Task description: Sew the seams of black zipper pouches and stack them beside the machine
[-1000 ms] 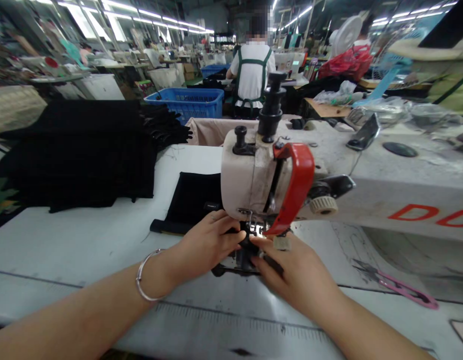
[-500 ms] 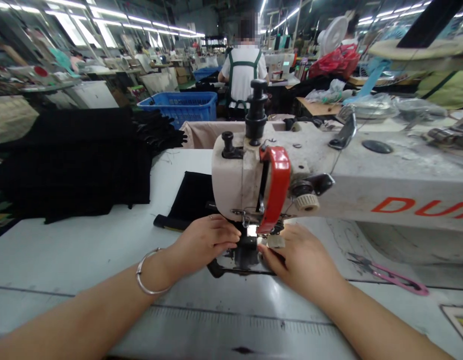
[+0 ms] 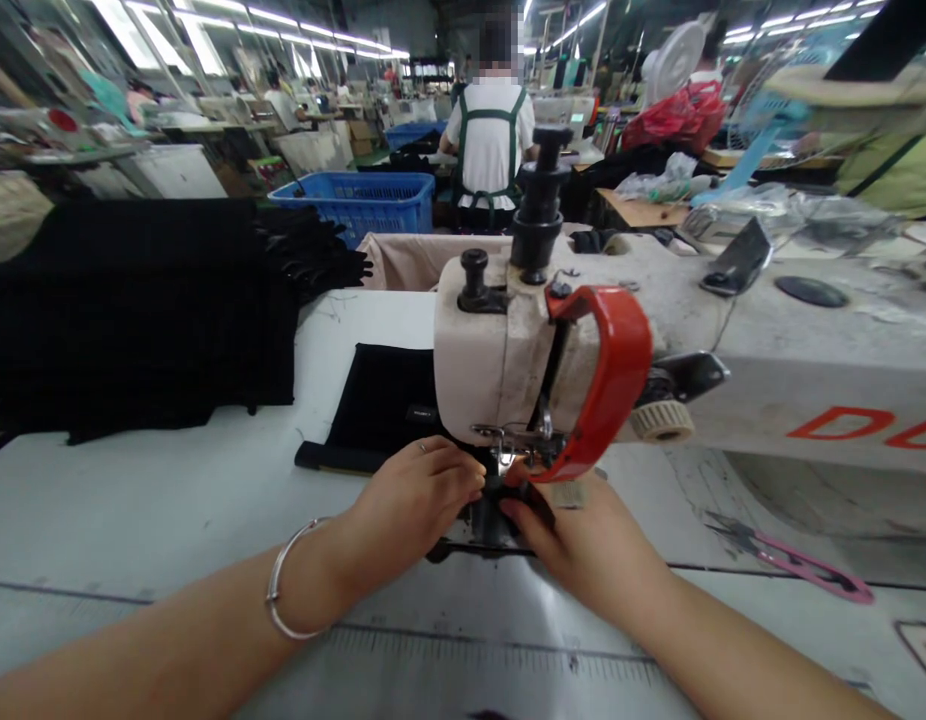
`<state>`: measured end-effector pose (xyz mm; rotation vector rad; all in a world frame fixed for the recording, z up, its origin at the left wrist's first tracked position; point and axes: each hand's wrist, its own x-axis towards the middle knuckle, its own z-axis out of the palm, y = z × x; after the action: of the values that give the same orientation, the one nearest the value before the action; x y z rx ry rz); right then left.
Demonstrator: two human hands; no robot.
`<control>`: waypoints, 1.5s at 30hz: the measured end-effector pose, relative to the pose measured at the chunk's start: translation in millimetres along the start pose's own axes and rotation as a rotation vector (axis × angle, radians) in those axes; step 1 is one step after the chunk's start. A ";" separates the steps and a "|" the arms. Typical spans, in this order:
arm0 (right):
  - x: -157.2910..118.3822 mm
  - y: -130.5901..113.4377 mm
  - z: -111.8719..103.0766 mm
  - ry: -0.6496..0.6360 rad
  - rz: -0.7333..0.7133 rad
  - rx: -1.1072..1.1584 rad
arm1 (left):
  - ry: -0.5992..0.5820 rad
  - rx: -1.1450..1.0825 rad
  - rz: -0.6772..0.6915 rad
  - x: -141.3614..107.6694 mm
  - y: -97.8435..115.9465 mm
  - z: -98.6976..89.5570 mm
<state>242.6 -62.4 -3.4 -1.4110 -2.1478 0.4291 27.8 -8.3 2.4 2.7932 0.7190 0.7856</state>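
A piece of black fabric (image 3: 384, 395) with a small dark label (image 3: 420, 412) lies on the sewing machine's bed, running under the machine head. My left hand (image 3: 422, 490) presses its fingers together on the fabric's near edge, just left of the presser foot (image 3: 504, 460). From the other side, my right hand (image 3: 590, 530) pinches the fabric's edge close to the needle, thumb in front. Its other fingers are partly hidden behind the red guard (image 3: 609, 380). The white sewing machine (image 3: 478, 340) stands over both hands' fingertips.
Pink-handled thread snips (image 3: 808, 568) lie on the table right of my right hand. A tall pile of black fabric pieces (image 3: 140, 320) stands at the left. Beyond the table are a blue crate (image 3: 358, 205) and a person in a white shirt (image 3: 489, 140), back turned.
The view has shifted slightly, so the machine appears farther right. My right thumb has come closer to the needle and my left fingertips. More of the fabric's label shows.
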 end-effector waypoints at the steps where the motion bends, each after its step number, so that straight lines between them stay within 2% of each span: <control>1: -0.1 0.1 -0.3 -0.006 -0.001 0.004 | 0.006 -0.028 -0.039 -0.2 -0.6 1.1; 4: -1.3 0.7 0.7 0.005 -0.006 0.006 | 0.018 -0.104 -0.144 -0.2 -2.3 3.2; 11: 1.7 -5.8 2.8 0.014 -0.009 -0.125 | -0.076 -0.115 -0.200 2.0 -1.3 -1.3; 13: 2.9 -5.9 1.9 0.013 -0.001 -0.090 | -0.048 -0.102 -0.158 0.6 -2.3 -0.4; 15: 2.2 -4.4 1.3 0.013 -0.011 -0.048 | -0.019 -0.063 -0.061 -0.6 -2.7 1.2; 18: -1.6 -1.8 1.9 0.034 -0.076 -0.064 | -0.019 0.030 0.037 0.3 -0.6 2.0; 22: -6.1 -1.2 3.1 0.053 -0.142 -0.070 | -0.045 0.054 -0.005 3.9 3.8 0.3; 33: -1.0 2.1 2.0 0.071 -0.092 -0.075 | -0.025 -0.070 -0.099 10.1 0.2 1.7; 40: 1.1 11.4 5.6 0.067 -0.065 -0.071 | 0.025 -0.016 -0.092 13.1 -7.4 6.5; 45: 1.1 12.0 7.0 0.087 -0.054 -0.062 | -0.013 0.000 -0.103 13.6 -10.6 8.5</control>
<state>247.1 -56.4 -15.1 -1.3755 -2.1399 0.2783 38.1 7.5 -1.6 2.7330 0.8532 0.7486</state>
